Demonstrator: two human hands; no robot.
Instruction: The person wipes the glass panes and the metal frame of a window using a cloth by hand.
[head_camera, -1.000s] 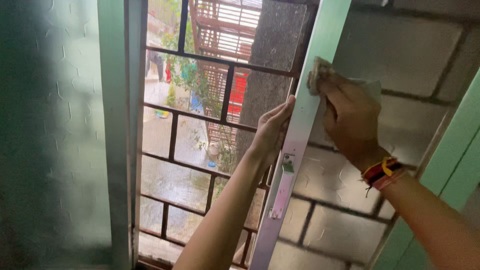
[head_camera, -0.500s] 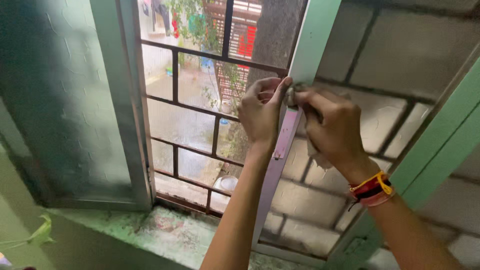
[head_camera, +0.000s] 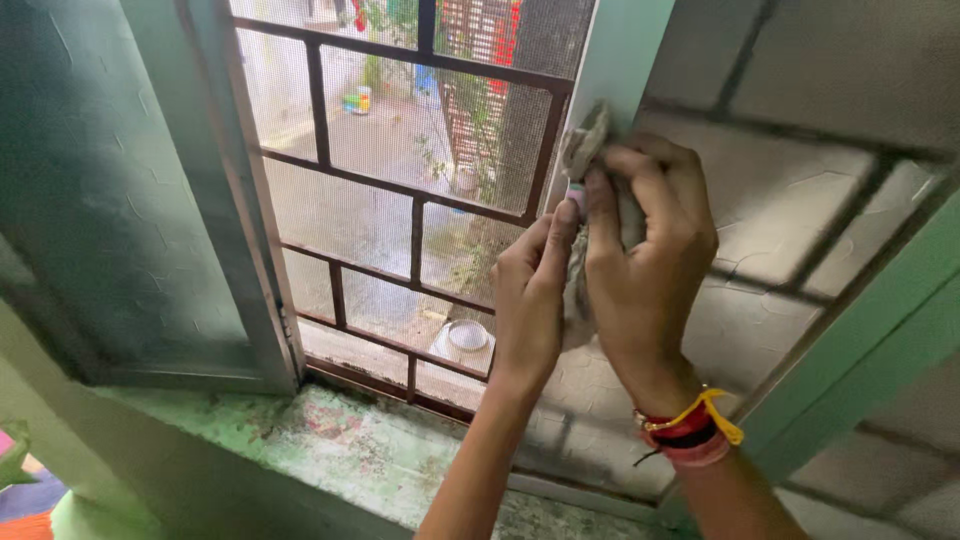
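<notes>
Right of centre in the frame, the right hand (head_camera: 645, 275) closes its fingers around a grey, crumpled rag (head_camera: 583, 150) and presses it against the pale green sash frame (head_camera: 622, 50) of an open window. The left hand (head_camera: 530, 300) is beside it, thumb up against the rag and fingers curled round the frame's edge, so it grips the frame and touches the cloth. The rag looks soft, light and limp; it bunches easily and is best held in a wad under the fingertips, as here. The frame looks stiff and smooth-painted, a narrow upright strip sturdy enough to steady with one hand. The pane (head_camera: 790, 200) to its right is frosted, patterned glass, hard and likely fragile. In the upper left and centre, a dark metal grille (head_camera: 420, 215) with fine mesh covers the opening. Along the bottom, the sill (head_camera: 340, 450) is rough, stained and flaking green. A red and yellow thread band (head_camera: 695, 425) circles the right wrist.
</notes>
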